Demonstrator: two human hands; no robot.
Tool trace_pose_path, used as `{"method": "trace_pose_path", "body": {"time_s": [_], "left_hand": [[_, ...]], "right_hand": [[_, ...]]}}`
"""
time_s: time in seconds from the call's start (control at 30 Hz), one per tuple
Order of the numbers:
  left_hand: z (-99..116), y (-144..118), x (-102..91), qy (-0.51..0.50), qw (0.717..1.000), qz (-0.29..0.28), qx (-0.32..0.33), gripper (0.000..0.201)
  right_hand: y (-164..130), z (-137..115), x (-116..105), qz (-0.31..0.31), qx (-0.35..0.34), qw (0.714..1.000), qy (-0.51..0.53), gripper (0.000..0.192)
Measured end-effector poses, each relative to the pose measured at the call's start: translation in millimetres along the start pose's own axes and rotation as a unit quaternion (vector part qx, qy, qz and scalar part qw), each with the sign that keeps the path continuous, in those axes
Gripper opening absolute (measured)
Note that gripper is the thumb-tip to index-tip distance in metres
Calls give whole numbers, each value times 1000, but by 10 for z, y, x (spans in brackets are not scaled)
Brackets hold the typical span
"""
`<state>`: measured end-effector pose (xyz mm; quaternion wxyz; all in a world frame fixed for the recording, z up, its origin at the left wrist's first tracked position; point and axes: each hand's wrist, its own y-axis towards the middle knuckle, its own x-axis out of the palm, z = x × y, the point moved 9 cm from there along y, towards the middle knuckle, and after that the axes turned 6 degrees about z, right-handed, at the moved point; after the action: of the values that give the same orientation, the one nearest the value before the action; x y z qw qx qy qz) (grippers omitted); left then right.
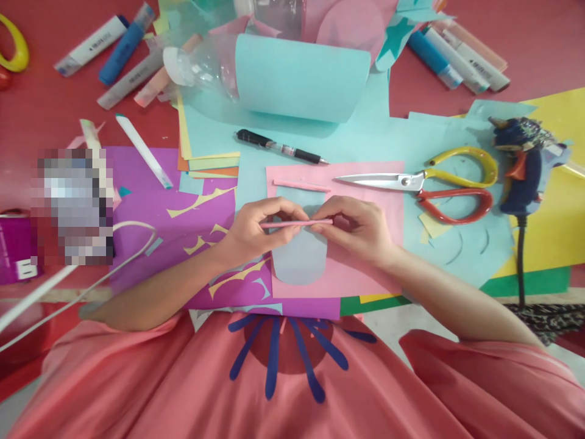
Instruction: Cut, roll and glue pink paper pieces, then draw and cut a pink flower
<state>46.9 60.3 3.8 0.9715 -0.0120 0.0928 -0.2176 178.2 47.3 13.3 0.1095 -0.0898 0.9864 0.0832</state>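
A thin pink rolled-paper stick [296, 224] lies at the centre of the frame, its long axis horizontal, one end pointing to frame left and the other to frame right. The left hand [256, 228] pinches the stick's left end between thumb and fingertips; the right hand [354, 227] pinches its right end in the same narrow grip. The stick is held just above a pale blue U-shaped paper cut-out [299, 259], which lies on a pink paper sheet [365, 268]. A second pink paper stick [301, 185] lies on that sheet near its upper edge, also roughly horizontal.

The work surface is a red table [539, 49] covered with overlapping coloured papers; a purple paper sheet [150, 213] bearing yellow scraps lies at frame left.

To the right of the hands lie scissors with yellow and red handles [425, 182], blades pointing left, and further right a dark blue glue gun [523, 161]. Above the pink sheet lie a black pen [280, 147] and a clear plastic bottle wrapped in light blue paper [292, 76]. Marker pens [457, 58] lie at the upper right and upper left. Nothing lies between the hands and the stick.
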Motion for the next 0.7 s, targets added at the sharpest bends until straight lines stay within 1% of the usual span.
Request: {"method": "trace_pose_path", "body": {"time_s": [0.13, 0.27, 0.4, 0.53, 0.7], "left_hand": [[-43, 8, -58, 0, 999, 30, -14, 7], [-57, 42, -139, -13, 997, 70, -11, 11], [-32, 67, -217, -53, 993, 106, 3, 10], [-19, 75, -253, -82, 989, 123, 16, 13], [-75, 70, -262, -74, 989, 130, 0, 24]], "right_hand": [[20, 5, -60, 29, 4, 1000, -8, 30], [37, 8, -154, 64, 8, 998, -14, 31], [56, 9, -230, 87, 3, 996, -15, 31], [65, -15, -271, 102, -13, 995, -10, 26], [62, 13, -271, 103, 0, 995, -13, 28]]}}
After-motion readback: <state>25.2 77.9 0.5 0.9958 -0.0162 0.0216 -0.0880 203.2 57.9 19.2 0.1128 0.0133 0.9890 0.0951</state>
